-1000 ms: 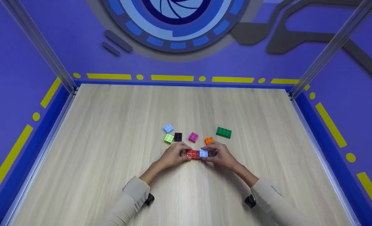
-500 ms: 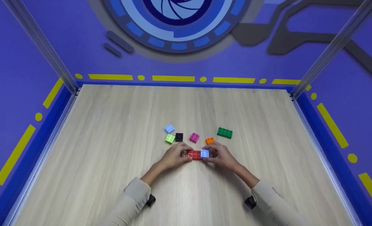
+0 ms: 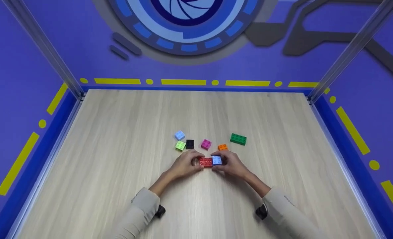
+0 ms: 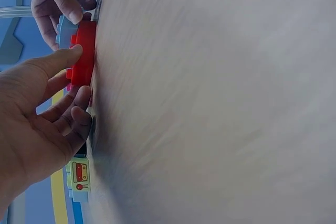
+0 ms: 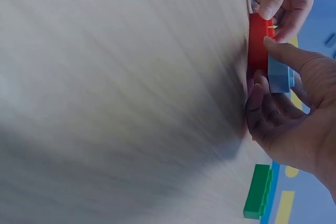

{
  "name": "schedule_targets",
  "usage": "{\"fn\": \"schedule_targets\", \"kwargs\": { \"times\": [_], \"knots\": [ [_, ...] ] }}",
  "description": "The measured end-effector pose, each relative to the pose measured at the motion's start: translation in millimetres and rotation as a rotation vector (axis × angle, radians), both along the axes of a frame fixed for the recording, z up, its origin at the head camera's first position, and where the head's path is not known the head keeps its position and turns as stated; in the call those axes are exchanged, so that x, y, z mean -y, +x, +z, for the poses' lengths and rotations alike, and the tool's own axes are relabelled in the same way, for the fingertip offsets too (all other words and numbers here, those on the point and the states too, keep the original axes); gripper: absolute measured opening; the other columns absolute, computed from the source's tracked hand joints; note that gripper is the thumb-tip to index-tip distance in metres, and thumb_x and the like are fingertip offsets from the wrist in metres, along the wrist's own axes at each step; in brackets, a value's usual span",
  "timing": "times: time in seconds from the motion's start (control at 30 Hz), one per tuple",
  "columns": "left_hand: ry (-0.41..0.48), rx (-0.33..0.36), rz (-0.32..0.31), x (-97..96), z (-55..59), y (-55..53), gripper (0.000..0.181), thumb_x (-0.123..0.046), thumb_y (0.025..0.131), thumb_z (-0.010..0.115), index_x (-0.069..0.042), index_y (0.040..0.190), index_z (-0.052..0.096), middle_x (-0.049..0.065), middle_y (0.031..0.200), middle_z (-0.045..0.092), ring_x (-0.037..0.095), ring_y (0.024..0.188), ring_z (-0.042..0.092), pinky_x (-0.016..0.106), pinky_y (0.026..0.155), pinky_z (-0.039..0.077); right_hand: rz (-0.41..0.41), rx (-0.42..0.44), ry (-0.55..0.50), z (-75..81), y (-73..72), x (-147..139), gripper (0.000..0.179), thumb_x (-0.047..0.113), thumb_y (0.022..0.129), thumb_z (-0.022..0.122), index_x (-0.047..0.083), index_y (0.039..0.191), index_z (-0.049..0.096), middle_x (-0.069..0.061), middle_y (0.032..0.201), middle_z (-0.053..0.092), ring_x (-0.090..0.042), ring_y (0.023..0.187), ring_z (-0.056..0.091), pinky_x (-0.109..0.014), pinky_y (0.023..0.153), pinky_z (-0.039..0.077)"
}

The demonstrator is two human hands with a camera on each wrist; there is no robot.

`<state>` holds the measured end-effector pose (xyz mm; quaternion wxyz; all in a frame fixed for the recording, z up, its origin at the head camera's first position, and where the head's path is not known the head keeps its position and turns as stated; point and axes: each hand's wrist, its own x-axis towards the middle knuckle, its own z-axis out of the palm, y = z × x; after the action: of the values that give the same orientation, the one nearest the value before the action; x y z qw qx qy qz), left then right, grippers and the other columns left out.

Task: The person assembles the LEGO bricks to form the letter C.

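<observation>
My left hand [image 3: 185, 163] grips the left end of a red building brick [image 3: 205, 162] between thumb and fingers, low over the table. On that brick's right end sits a light blue brick [image 3: 217, 160], which reaches past it in the right wrist view. My right hand [image 3: 232, 163] pinches the blue brick, its thumb tip right at the seam with the red one. Seen from the left wrist, the red brick [image 4: 84, 53] stands between both hands. Behind the right fingertips lies an orange brick [image 3: 223, 147], its near part hidden.
Beyond the hands lie a pink brick [image 3: 206, 144], a black brick [image 3: 190, 144], a lime green brick [image 3: 180, 145] and another light blue brick [image 3: 179, 135]. A long green brick [image 3: 238, 139] lies to the right. Blue walls [image 3: 196, 71] border the wooden table [image 3: 133, 126].
My right hand has shifted slightly left along the blue brick. My left hand keeps its grip on the red brick, and the loose bricks lie as before.
</observation>
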<state>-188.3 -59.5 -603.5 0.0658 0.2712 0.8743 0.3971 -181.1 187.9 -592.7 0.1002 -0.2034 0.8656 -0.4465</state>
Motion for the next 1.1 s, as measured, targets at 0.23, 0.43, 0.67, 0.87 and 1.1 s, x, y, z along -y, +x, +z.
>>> {"fn": "schedule_targets", "kwargs": {
  "times": [0.23, 0.43, 0.67, 0.87, 1.1],
  "knots": [
    [0.122, 0.063, 0.063, 13.3, 4.5, -6.2, 0.032, -0.014, 0.092, 0.074, -0.001, 0.121, 0.07, 0.016, 0.113, 0.07, 0.028, 0.1, 0.066, 0.036, 0.084, 0.053, -0.051, 0.049, 0.003, -1.8, 1.2, 2, 0.039, 0.009, 0.085, 0.082, 0.006, 0.122, 0.07, -0.013, 0.12, 0.07, -0.023, 0.105, 0.058, -0.045, 0.1, 0.05],
    [0.17, 0.037, 0.171, 31.8, 10.4, -16.1, 0.031, -0.01, 0.09, 0.076, 0.0, 0.119, 0.07, 0.018, 0.114, 0.071, 0.027, 0.095, 0.065, 0.028, 0.08, 0.05, -0.059, 0.075, -0.002, -3.9, 2.4, 3, 0.04, 0.008, 0.086, 0.081, 0.007, 0.123, 0.069, -0.012, 0.122, 0.068, -0.023, 0.107, 0.058, -0.048, 0.101, 0.049],
    [0.14, 0.006, 0.304, 49.4, 15.5, -28.7, 0.038, -0.004, 0.083, 0.082, -0.003, 0.119, 0.072, 0.016, 0.121, 0.067, 0.032, 0.106, 0.065, 0.042, 0.088, 0.053, -0.09, 0.081, 0.005, -3.6, 3.4, 3, 0.04, 0.009, 0.085, 0.082, 0.008, 0.123, 0.069, -0.013, 0.126, 0.068, -0.028, 0.116, 0.059, -0.053, 0.108, 0.047],
    [0.089, 0.039, 0.316, 58.0, 14.8, -33.1, 0.043, -0.001, 0.08, 0.084, -0.003, 0.121, 0.072, 0.015, 0.126, 0.066, 0.033, 0.115, 0.065, 0.048, 0.096, 0.053, -0.094, 0.09, 0.017, -3.3, 2.1, 5, 0.04, 0.009, 0.085, 0.082, 0.008, 0.123, 0.071, -0.013, 0.126, 0.068, -0.028, 0.118, 0.059, -0.054, 0.109, 0.045],
    [0.052, 0.059, 0.308, 58.4, 13.6, -34.5, 0.043, -0.001, 0.079, 0.084, -0.002, 0.121, 0.072, 0.016, 0.125, 0.067, 0.031, 0.108, 0.065, 0.047, 0.091, 0.053, -0.095, 0.099, 0.028, -0.6, 1.8, 7, 0.039, 0.01, 0.085, 0.082, 0.01, 0.122, 0.071, -0.01, 0.123, 0.07, -0.024, 0.112, 0.059, -0.051, 0.105, 0.048]
  ]
}}
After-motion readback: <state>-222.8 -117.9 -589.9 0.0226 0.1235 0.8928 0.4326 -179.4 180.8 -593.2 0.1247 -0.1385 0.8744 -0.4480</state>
